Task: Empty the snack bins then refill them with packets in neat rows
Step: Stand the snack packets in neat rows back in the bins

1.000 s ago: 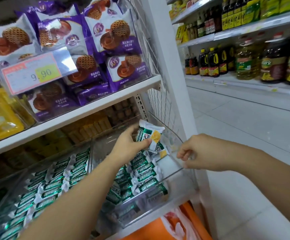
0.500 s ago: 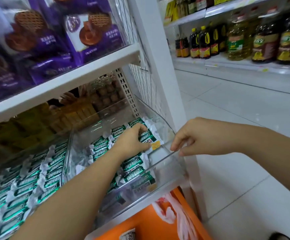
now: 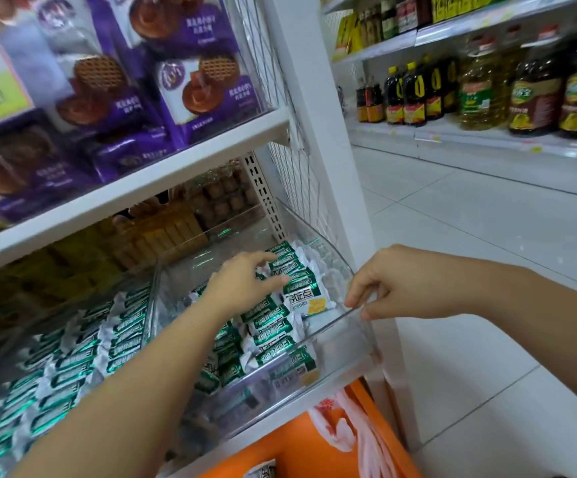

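Observation:
A clear plastic snack bin [image 3: 356, 343] sits at the right end of the lower shelf. Green-and-white packets [image 3: 273, 334] lie in it in rows running front to back. One packet [image 3: 309, 303] lies flat with its white and yellow face up, beside the right row. My left hand [image 3: 245, 282] reaches into the bin with fingers spread, fingertips touching the packets near the back. My right hand [image 3: 387, 282] pinches the bin's right rim between thumb and fingers.
A second clear bin [image 3: 73, 343] to the left holds rows of the same packets. Purple waffle packs [image 3: 190, 84] fill the shelf above. An orange container [image 3: 318, 443] stands below. A white upright [image 3: 335, 160] borders the aisle floor; oil bottles [image 3: 480, 94] line the far shelf.
My left hand held a packet up a second ago, lowered it into the bin and now rests with spread fingers on the rows. The right hand stays on the rim.

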Demonstrator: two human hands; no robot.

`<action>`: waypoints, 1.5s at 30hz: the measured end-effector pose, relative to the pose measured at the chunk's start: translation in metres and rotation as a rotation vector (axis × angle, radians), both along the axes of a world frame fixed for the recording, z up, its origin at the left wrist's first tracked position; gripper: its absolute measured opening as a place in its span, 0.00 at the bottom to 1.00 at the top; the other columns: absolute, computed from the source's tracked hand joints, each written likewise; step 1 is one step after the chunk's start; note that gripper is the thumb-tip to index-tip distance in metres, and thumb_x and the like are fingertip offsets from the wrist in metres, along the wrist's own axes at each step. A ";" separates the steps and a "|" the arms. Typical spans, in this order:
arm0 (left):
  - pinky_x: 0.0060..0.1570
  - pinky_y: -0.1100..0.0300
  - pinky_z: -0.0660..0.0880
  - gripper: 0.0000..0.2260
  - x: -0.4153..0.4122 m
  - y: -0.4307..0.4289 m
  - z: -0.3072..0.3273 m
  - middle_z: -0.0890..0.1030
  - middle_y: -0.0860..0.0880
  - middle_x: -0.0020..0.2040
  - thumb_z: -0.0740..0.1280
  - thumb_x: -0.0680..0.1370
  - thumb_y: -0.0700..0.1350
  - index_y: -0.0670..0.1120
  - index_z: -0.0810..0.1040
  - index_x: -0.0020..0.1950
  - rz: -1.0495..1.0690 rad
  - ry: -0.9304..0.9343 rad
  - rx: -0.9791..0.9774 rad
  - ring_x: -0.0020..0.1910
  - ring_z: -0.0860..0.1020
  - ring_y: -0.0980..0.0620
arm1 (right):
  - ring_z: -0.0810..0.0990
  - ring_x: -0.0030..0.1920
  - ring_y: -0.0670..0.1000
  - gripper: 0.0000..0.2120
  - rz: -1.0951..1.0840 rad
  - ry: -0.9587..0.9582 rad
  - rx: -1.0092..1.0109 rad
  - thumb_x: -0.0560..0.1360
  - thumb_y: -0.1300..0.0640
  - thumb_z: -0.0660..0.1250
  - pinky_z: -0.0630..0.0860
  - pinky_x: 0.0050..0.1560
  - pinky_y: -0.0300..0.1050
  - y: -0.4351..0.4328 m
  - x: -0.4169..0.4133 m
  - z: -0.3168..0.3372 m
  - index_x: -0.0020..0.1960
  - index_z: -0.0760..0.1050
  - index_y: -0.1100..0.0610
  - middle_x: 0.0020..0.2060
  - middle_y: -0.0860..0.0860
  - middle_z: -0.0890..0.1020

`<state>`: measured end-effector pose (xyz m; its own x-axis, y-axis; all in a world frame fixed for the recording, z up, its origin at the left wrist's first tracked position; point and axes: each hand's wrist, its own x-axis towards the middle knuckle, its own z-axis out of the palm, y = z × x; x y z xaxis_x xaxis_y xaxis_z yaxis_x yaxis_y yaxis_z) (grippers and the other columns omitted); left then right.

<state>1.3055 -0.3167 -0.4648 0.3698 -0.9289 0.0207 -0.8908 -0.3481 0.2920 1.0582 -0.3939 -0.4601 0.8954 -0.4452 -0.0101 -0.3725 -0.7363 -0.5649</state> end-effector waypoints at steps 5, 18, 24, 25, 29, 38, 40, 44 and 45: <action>0.61 0.51 0.72 0.21 0.035 0.061 0.033 0.79 0.54 0.62 0.64 0.76 0.62 0.54 0.74 0.66 0.087 -0.313 0.353 0.60 0.76 0.50 | 0.77 0.39 0.33 0.10 -0.006 0.037 -0.045 0.74 0.55 0.70 0.68 0.39 0.22 0.001 0.002 0.004 0.54 0.81 0.49 0.48 0.43 0.84; 0.65 0.52 0.69 0.25 -0.003 0.095 0.063 0.76 0.52 0.66 0.68 0.76 0.55 0.51 0.69 0.71 -0.004 -0.267 0.754 0.61 0.75 0.52 | 0.80 0.46 0.41 0.09 -0.010 0.043 -0.045 0.73 0.55 0.71 0.75 0.52 0.37 0.006 0.002 0.007 0.53 0.82 0.50 0.47 0.44 0.84; 0.52 0.61 0.71 0.27 -0.017 0.097 0.075 0.74 0.51 0.61 0.69 0.77 0.48 0.54 0.63 0.74 -0.074 -0.247 0.690 0.52 0.74 0.53 | 0.81 0.47 0.42 0.09 -0.003 0.041 -0.032 0.73 0.55 0.70 0.77 0.53 0.40 0.004 0.001 0.006 0.53 0.82 0.50 0.46 0.44 0.84; 0.55 0.60 0.72 0.28 -0.018 0.096 0.078 0.73 0.51 0.64 0.68 0.77 0.47 0.55 0.60 0.75 -0.083 -0.250 0.633 0.56 0.75 0.52 | 0.81 0.47 0.42 0.08 -0.002 0.041 -0.032 0.73 0.55 0.71 0.77 0.53 0.40 0.004 0.001 0.006 0.53 0.82 0.50 0.46 0.44 0.84; 0.63 0.54 0.72 0.31 -0.023 0.087 0.080 0.68 0.51 0.72 0.67 0.77 0.43 0.59 0.58 0.76 -0.105 -0.113 0.307 0.64 0.73 0.53 | 0.81 0.46 0.42 0.08 0.002 0.034 -0.023 0.73 0.54 0.71 0.77 0.54 0.41 0.004 0.003 0.005 0.52 0.82 0.49 0.46 0.44 0.84; 0.54 0.47 0.76 0.19 -0.045 0.054 0.042 0.79 0.47 0.52 0.74 0.68 0.40 0.55 0.75 0.54 0.041 0.504 -0.203 0.44 0.78 0.49 | 0.81 0.47 0.40 0.09 0.009 0.011 -0.009 0.73 0.54 0.71 0.76 0.54 0.38 0.001 0.003 0.001 0.53 0.82 0.49 0.47 0.44 0.84; 0.49 0.47 0.75 0.15 -0.049 0.042 0.029 0.81 0.42 0.50 0.74 0.65 0.43 0.53 0.76 0.49 0.059 0.626 -0.233 0.41 0.78 0.48 | 0.81 0.47 0.40 0.09 0.010 0.006 -0.011 0.73 0.54 0.71 0.76 0.54 0.39 0.001 0.003 0.000 0.53 0.82 0.49 0.46 0.44 0.85; 0.32 0.65 0.68 0.14 -0.050 0.017 0.003 0.76 0.48 0.34 0.74 0.72 0.41 0.51 0.72 0.50 0.094 0.553 -0.165 0.28 0.73 0.59 | 0.81 0.47 0.40 0.09 0.009 -0.017 -0.013 0.72 0.54 0.70 0.77 0.55 0.42 0.000 0.003 -0.002 0.52 0.82 0.48 0.46 0.44 0.85; 0.26 0.68 0.64 0.13 -0.050 0.012 -0.003 0.74 0.51 0.32 0.73 0.72 0.40 0.50 0.71 0.49 0.081 0.460 -0.133 0.23 0.69 0.62 | 0.81 0.47 0.41 0.09 0.012 -0.019 -0.012 0.72 0.54 0.70 0.77 0.55 0.42 -0.001 0.003 -0.002 0.52 0.82 0.48 0.46 0.44 0.85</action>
<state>1.2550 -0.3042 -0.4675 0.4396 -0.8970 -0.0454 -0.6302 -0.3441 0.6960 1.0610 -0.3944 -0.4621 0.9007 -0.4342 0.0122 -0.3527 -0.7474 -0.5631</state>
